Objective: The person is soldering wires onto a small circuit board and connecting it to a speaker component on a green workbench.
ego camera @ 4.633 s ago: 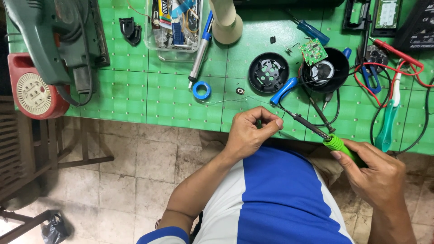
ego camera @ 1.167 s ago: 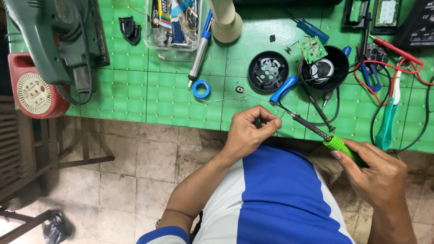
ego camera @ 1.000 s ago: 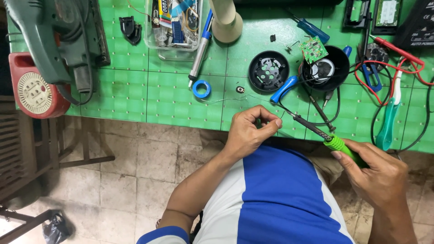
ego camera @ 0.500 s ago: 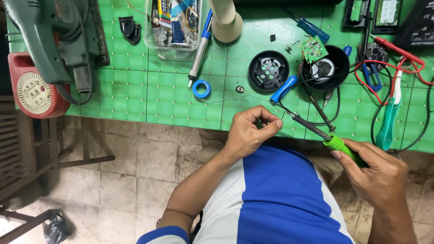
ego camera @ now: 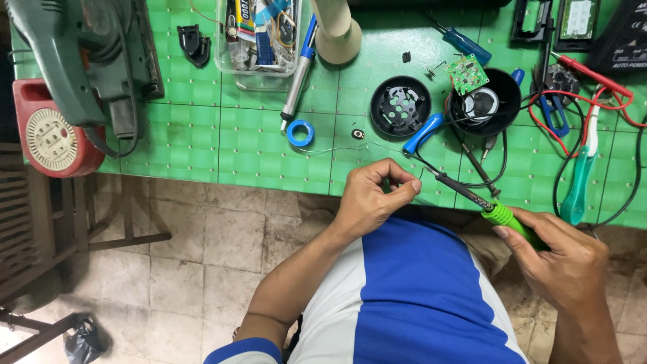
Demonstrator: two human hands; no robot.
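Just right of the frame's centre, the left hand (ego camera: 372, 195) pinches something small between thumb and fingertips at the near edge of the green table (ego camera: 202, 145); what it pinches is too small to make out, though a thin wire (ego camera: 323, 149) trails from the hand leftward across the table. The soldering iron (ego camera: 482, 202) points its dark tip at those fingertips, and the right hand (ego camera: 563, 259), at lower right, grips its green handle.

Above them, in the upper middle, a shallow black round shell (ego camera: 400, 106) lies open with only its moulded ribs inside. To its right, a black cup (ego camera: 484, 101) holds a coil of wire, and a small green circuit board (ego camera: 466, 73) leans on its rim. At the top centre, a clear plastic box (ego camera: 259, 34) is packed with batteries and small parts.
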